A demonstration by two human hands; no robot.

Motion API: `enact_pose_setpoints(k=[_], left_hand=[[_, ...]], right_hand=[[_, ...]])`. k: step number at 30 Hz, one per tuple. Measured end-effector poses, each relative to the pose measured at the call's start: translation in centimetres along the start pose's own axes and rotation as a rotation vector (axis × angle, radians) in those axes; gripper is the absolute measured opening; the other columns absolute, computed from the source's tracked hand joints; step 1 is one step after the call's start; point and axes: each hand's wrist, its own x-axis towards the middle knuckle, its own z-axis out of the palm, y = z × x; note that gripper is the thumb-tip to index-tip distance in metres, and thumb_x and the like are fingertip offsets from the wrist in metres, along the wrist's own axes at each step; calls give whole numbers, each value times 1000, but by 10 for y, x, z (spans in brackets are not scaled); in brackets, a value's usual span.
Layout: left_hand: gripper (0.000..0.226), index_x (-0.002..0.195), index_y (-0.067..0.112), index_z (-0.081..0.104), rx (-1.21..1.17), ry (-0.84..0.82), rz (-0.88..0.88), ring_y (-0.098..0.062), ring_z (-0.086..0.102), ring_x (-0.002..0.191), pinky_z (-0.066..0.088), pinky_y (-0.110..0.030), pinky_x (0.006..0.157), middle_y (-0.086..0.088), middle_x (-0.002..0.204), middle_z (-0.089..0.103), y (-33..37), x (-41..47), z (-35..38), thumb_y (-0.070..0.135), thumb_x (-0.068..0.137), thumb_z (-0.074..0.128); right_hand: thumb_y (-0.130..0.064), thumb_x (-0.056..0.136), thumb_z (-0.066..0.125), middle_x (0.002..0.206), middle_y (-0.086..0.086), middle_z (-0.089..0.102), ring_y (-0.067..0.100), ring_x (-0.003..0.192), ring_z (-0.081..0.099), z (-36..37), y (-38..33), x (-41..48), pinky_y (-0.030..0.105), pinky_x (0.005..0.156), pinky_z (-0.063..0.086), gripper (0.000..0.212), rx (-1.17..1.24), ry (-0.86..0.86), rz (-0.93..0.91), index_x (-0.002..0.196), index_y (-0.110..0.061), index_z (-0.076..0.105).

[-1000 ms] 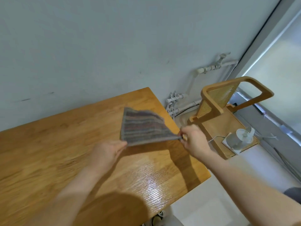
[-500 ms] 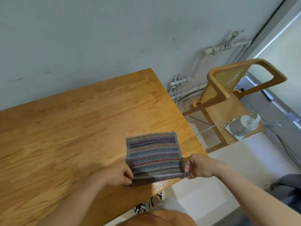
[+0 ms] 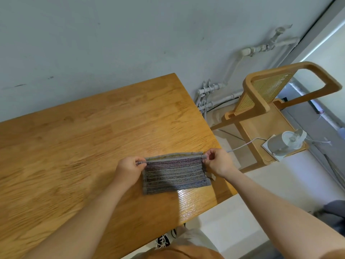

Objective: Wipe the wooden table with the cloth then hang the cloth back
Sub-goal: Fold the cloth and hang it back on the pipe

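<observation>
Near the right end of the wooden table, the striped cloth is held folded, far edge raised and stretched taut, near part apparently resting on the surface. Left hand pinches the left corner between thumb and fingers; right hand pinches the right corner likewise. Judgement: cloth is light, soft and limp; it sags unsupported and is best taken at the corners or hem. Right of the table stands a wooden chair bearing a small white appliance; pipes line the far wall.
</observation>
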Motion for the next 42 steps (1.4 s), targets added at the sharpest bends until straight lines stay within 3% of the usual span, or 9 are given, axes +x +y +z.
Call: enact_pose_setpoints(k=[11,14,19,23,27,31,35,39,42], left_hand=[[17,102,21,73,24,16,53,-11,61,88,48,-29,79,4,101,72,-1,12,7,24,90,62],[14,102,29,69,66,26,70,-11,60,88,49,-30,76,9,96,68,0,16,8,28,89,62],[33,124,29,61,189,-53,162,-13,56,95,45,-28,81,9,107,62,3,20,10,26,91,60],[21,111,26,63,275,-56,214,-12,53,94,46,-27,82,9,105,55,0,21,14,28,91,58],[8,86,25,62,263,-45,205,-7,52,83,43,-22,71,14,94,53,3,13,13,33,86,65],[18,73,27,62,174,-172,61,-9,57,73,43,-23,60,11,78,63,2,7,-3,41,76,74],[31,65,18,62,116,-385,85,-7,58,66,45,-24,58,9,69,64,10,-1,-29,42,68,81],[31,70,19,64,-20,-618,115,-6,52,59,37,-23,58,8,63,61,28,-10,-65,40,62,86],[58,86,9,71,-314,-717,135,-11,59,65,46,-20,62,-5,75,69,41,-18,-86,45,45,91]], right_hand=[[-14,83,64,80,4,66,25,80,61,4,0,24,31,67,50,17,-151,-35,5,73,-22,53],[-15,81,64,90,6,62,26,85,58,7,-1,29,30,68,46,12,-216,-53,-5,86,-18,54],[-27,86,68,117,5,50,27,104,57,11,1,30,37,88,51,42,-266,-53,-99,125,-25,55],[-18,88,65,104,1,51,25,103,52,11,1,31,34,85,48,12,-330,-25,-205,98,-23,62],[-5,81,62,84,-1,55,24,87,54,4,-8,26,32,70,46,27,-391,-88,-236,75,-25,46],[-6,79,67,78,-6,57,19,79,55,-14,-7,22,29,66,42,31,-335,-196,-219,79,-28,47],[-8,82,68,75,-14,58,10,79,55,-37,-22,7,21,69,42,21,-380,-354,-248,78,-27,62],[-13,70,67,78,7,69,21,80,63,-77,-33,-16,37,79,52,6,-2,-449,-156,74,-13,71],[-24,55,66,83,17,61,24,81,55,-108,-41,-45,35,83,47,31,476,-441,-122,76,-3,63]])
